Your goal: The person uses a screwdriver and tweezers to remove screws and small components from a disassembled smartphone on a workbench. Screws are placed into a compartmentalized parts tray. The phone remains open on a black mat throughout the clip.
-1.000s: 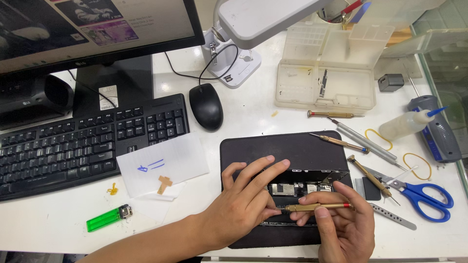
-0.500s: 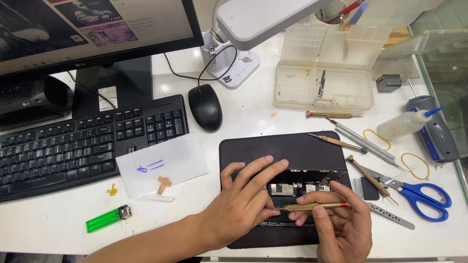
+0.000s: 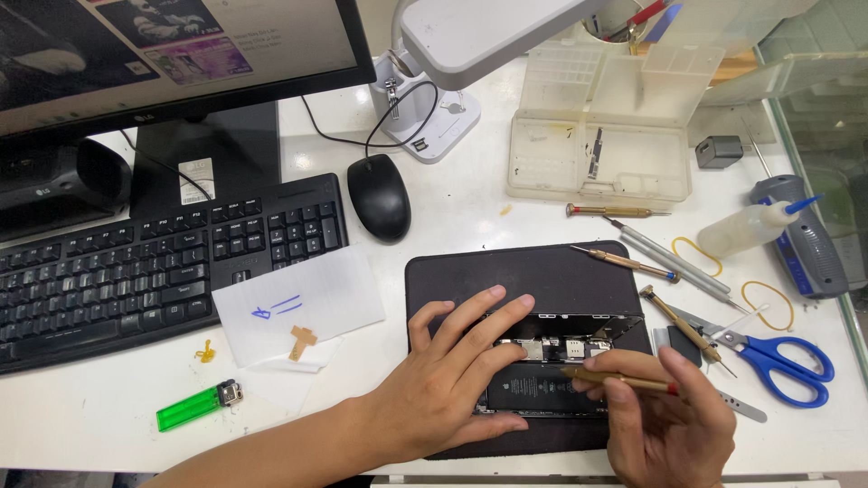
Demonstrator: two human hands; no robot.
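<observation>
We note the opened black phone (image 3: 551,366) already exposed; left hand (image 3: 452,384) spread flat steadies it, right hand (image 3: 665,425) pinches a slim brass screwdriver (image 3: 619,380); internals not yet removed.

monitor (image 3: 172,54): top cut off | phone (image 3: 551,380): partly under left hand (image 3: 443,389)

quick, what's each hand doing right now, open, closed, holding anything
Left hand: open, fingers spread flat on the opened black phone, pinning it to the black work mat.
Right hand: closed on a slim brass-coloured screwdriver, tip at the phone.
</observation>
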